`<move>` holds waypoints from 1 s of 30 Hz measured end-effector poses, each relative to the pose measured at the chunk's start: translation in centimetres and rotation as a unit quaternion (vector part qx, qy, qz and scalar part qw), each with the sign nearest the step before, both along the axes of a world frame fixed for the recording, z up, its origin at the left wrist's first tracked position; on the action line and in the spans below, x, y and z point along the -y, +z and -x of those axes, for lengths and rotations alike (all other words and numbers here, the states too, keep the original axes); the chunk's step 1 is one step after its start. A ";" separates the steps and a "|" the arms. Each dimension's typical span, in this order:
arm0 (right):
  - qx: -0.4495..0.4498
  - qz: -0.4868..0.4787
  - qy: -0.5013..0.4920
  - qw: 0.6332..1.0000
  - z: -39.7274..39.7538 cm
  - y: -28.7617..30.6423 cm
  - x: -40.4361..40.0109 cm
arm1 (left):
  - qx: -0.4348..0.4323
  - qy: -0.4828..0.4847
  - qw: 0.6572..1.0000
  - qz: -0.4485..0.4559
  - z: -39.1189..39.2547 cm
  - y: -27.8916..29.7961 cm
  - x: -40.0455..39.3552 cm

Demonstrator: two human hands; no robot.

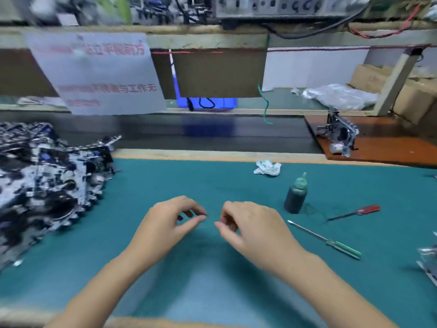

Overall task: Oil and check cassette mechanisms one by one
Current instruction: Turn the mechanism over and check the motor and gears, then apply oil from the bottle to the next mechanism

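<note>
Green mat (212, 268): taken as the landmark; it covers the workbench.
Left hand (163, 230): held over the mat's middle, fingers loosely curled, nothing grasped.
Right hand (255, 229): held just beside the left hand, thumb and fingers loosely curled, nothing grasped.
Cassette mechanisms (47, 183): heaped at the mat's left edge, blurred.
Single mechanism (339, 136): stood on an orange board (387, 147) beyond the mat's far right corner.
Oil bottle (296, 195): stood upright on the mat, right of the hands.
Screwdrivers: a red-handled one (354, 213) and a green-handled one (326, 240) are laid on the mat near the bottle.
Crumpled paper (267, 168): left near the mat's far edge.
</note>
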State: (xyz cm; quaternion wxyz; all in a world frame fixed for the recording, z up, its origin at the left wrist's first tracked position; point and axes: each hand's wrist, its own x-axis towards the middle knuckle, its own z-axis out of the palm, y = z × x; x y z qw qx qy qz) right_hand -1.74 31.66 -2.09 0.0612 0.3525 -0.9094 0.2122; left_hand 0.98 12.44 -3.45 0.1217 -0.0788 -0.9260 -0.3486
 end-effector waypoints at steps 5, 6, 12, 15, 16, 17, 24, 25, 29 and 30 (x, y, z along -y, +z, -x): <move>0.025 -0.018 0.115 0.993 0.9 -0.1 10.0 | -0.012 0.128 0.991 0.044 -3.7 1.6 8.4; 0.030 -0.016 0.134 0.990 0.9 -0.2 11.9 | -0.011 0.150 0.987 0.057 -4.3 1.8 9.7; 0.147 0.071 0.152 0.975 2.6 -0.4 23.2 | -0.028 0.365 0.920 0.138 -5.8 2.6 15.8; 0.216 0.118 0.086 0.965 4.5 0.1 27.5 | 0.002 0.432 0.888 0.156 -5.2 3.2 17.7; 0.252 0.130 0.054 0.957 5.1 0.2 28.6 | 0.014 0.442 0.880 0.173 -5.0 3.3 18.1; 0.289 0.135 0.025 0.947 5.6 0.3 29.5 | 0.024 0.449 0.872 0.196 -4.6 3.4 18.5; 0.485 0.213 -0.022 0.848 5.9 -0.7 32.5 | 0.092 0.455 0.848 0.256 -1.3 3.6 18.8; 0.495 0.230 -0.024 0.838 5.9 -0.7 32.4 | 0.081 0.456 0.852 0.243 -1.1 3.6 18.8; 0.568 0.289 -0.023 0.771 6.1 -0.3 31.4 | 0.036 0.459 0.861 0.214 -1.1 3.4 18.7; 0.588 0.307 -0.022 0.748 6.1 -0.1 31.1 | 0.019 0.456 0.862 0.221 -1.3 3.4 18.6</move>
